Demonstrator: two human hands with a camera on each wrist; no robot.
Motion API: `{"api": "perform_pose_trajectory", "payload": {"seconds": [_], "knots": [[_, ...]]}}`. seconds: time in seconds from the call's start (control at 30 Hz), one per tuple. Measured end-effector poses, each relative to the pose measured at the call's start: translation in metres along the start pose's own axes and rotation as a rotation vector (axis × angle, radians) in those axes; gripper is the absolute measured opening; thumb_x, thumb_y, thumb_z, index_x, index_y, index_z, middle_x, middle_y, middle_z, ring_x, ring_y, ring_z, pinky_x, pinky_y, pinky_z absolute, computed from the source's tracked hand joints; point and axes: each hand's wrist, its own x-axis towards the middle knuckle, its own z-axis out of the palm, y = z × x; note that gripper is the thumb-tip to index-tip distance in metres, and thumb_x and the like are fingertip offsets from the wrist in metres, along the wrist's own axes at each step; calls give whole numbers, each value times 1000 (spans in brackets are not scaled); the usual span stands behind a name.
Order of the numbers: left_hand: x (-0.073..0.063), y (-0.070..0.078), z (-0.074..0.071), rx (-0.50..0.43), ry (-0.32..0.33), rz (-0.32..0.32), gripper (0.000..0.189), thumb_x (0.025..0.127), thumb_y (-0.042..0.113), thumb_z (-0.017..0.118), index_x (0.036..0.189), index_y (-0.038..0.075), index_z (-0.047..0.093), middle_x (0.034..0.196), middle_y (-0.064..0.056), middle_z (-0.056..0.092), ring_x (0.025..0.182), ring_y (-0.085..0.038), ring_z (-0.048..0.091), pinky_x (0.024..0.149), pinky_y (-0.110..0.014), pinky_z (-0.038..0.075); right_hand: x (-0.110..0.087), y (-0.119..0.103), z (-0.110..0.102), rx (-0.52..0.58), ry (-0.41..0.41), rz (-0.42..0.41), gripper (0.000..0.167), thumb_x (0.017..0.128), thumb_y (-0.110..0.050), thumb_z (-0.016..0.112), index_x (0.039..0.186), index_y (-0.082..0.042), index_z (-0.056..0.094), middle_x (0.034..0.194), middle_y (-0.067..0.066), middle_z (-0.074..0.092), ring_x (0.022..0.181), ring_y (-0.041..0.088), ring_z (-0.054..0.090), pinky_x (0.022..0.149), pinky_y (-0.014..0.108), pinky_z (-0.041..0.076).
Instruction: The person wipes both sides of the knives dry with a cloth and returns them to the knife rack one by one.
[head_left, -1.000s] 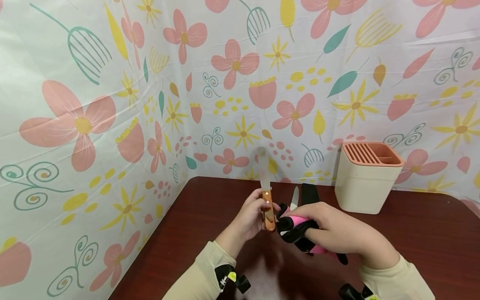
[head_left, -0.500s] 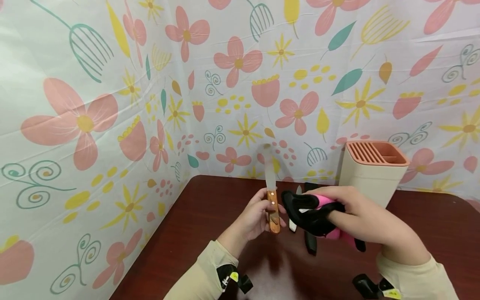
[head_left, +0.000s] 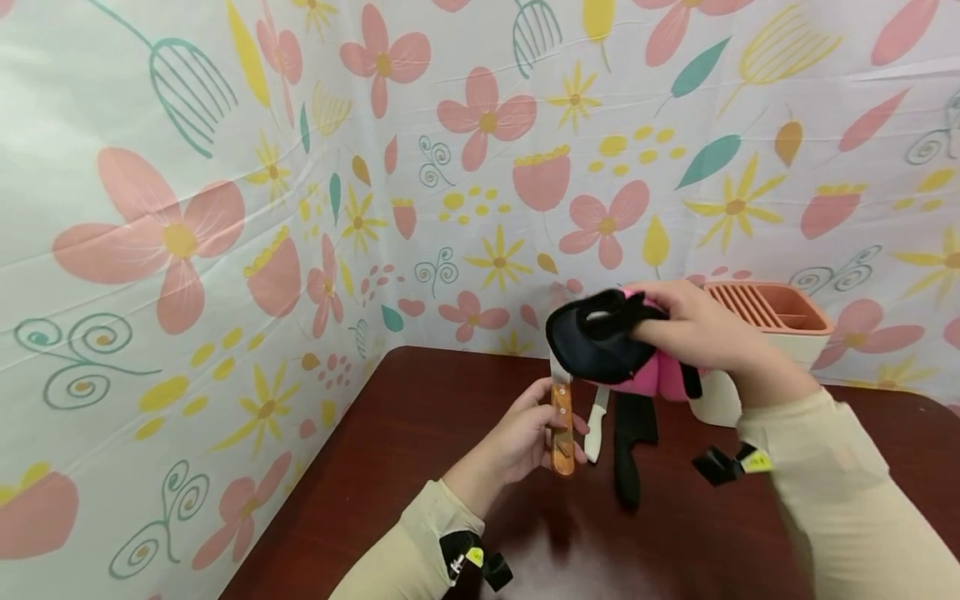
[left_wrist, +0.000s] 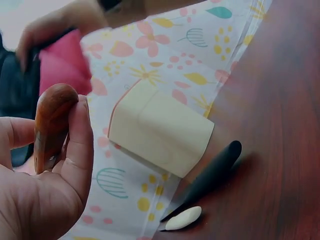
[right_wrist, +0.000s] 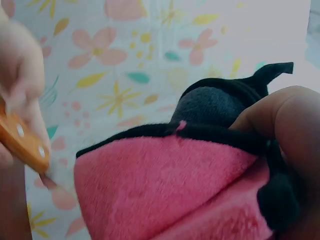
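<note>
My left hand (head_left: 521, 433) grips a wooden-handled knife (head_left: 562, 429) by its riveted handle, blade pointing up. Pink and black fabric, a plush cleaning cloth (head_left: 637, 379), is pinched between the fingers and thumb of my right hand (head_left: 697, 325). The cloth hangs in front of the upper blade in the head view and hides most of it; whether they touch I cannot tell. Close behind the left fingers lies a white-handled knife (head_left: 595, 429) on the table. Beside it is a black cleaver (head_left: 633, 433), its handle towards me.
A cream knife block (left_wrist: 160, 125) with an orange slotted top stands at the back of the dark red table (head_left: 450, 400), partly behind my right arm. Flower-patterned sheeting (head_left: 480, 208) rises along the back and left edges.
My right hand has lifted the cloth up and away from the handle to the height of the blade. The white-handled knife and cleaver have come into fuller view. My left hand keeps its grip.
</note>
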Motion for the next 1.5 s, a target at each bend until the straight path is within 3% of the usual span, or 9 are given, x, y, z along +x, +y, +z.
{"api": "perform_pose_trajectory", "payload": {"seconds": [0.13, 0.27, 0.43, 0.57, 0.8, 0.9, 1.0, 1.1, 1.5], "knots": [[-2, 2, 6, 11, -23, 3, 57, 95, 8, 44, 148, 28, 39, 95, -4, 69, 70, -18, 75, 61, -37, 61, 28, 13, -2, -56, -15, 176, 10, 94, -6, 62, 98, -12, 68, 74, -2, 62, 76, 12, 56, 70, 27, 43], [-3, 1, 10, 12, -47, 3, 57, 95, 7, 44, 148, 28, 38, 95, -4, 70, 70, -18, 75, 61, -36, 60, 50, 30, 8, -184, -7, 267, 25, 91, -7, 56, 111, -14, 69, 88, 8, 67, 81, 22, 58, 72, 34, 45], [-3, 2, 13, 11, -62, 7, 57, 94, 5, 45, 146, 27, 39, 94, -3, 69, 69, -19, 74, 59, -35, 59, 64, 51, 31, -371, -1, 227, 41, 87, -7, 51, 122, -17, 68, 103, 10, 73, 81, 28, 61, 73, 42, 49], [-4, 3, 14, 2, -72, 5, 57, 93, 5, 45, 145, 27, 39, 94, -3, 69, 70, -19, 74, 59, -35, 59, 67, 66, 46, -438, 7, 185, 45, 88, -4, 49, 128, -17, 66, 115, 9, 74, 89, 30, 64, 79, 48, 51], [-6, 4, 11, -34, -113, 13, 57, 96, 5, 43, 149, 26, 36, 97, -3, 69, 73, -18, 75, 61, -34, 59, 68, 78, 61, -415, -53, 142, 48, 87, -5, 54, 134, -14, 60, 119, 10, 70, 100, 30, 63, 89, 51, 51], [-6, 5, 9, -38, -131, 17, 59, 96, 5, 42, 151, 25, 34, 98, -4, 68, 74, -18, 75, 62, -33, 60, 66, 79, 64, -394, -108, 144, 62, 84, -8, 60, 145, -10, 52, 130, 13, 65, 109, 31, 61, 95, 53, 51], [-7, 5, 9, -32, -142, 17, 59, 97, 4, 42, 151, 25, 33, 98, -4, 68, 74, -18, 75, 62, -34, 60, 63, 80, 65, -390, -160, 160, 81, 83, -11, 65, 159, -7, 36, 151, 18, 53, 131, 36, 55, 110, 58, 45], [-8, 4, 8, -30, -148, 15, 58, 97, 4, 43, 151, 25, 34, 98, -4, 68, 74, -17, 75, 62, -33, 61, 60, 81, 65, -391, -195, 155, 90, 81, -9, 68, 162, -4, 28, 160, 22, 42, 144, 41, 44, 118, 61, 37], [-10, 6, 6, -26, -181, 26, 59, 99, 5, 42, 152, 29, 34, 99, -3, 67, 76, -17, 76, 63, -34, 62, 53, 84, 80, -569, -50, 211, 96, 80, -16, 76, 163, -17, 28, 158, 15, 47, 138, 41, 51, 103, 67, 47]]}}
